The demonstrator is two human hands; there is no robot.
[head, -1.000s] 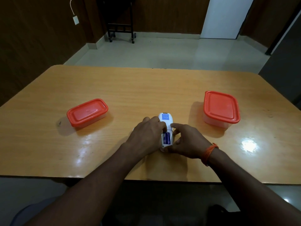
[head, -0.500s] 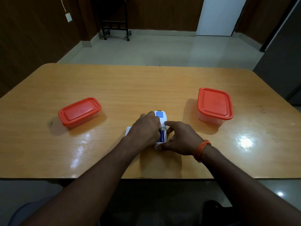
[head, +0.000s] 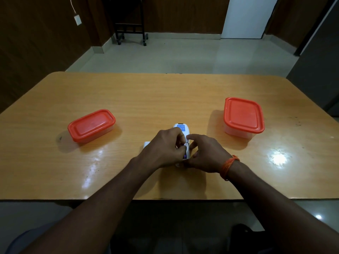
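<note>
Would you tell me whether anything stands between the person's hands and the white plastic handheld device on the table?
Nothing visible does: the left hand and the right hand both hold the white plastic handheld device. The left red-lidded plastic container and the right red-lidded plastic container stand well apart from it.

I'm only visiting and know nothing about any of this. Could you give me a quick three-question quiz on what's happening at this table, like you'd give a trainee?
1. True or false: the left hand and the right hand both touch the white remote control.
2. Choose one: the orange lids of the left container and the right container are A) on, B) lying beside them, C) stacked on the remote.
3. Fill in: the orange wrist band sits on the person's ___ wrist.

Key: 1 true; 2 A; 3 right.
</note>
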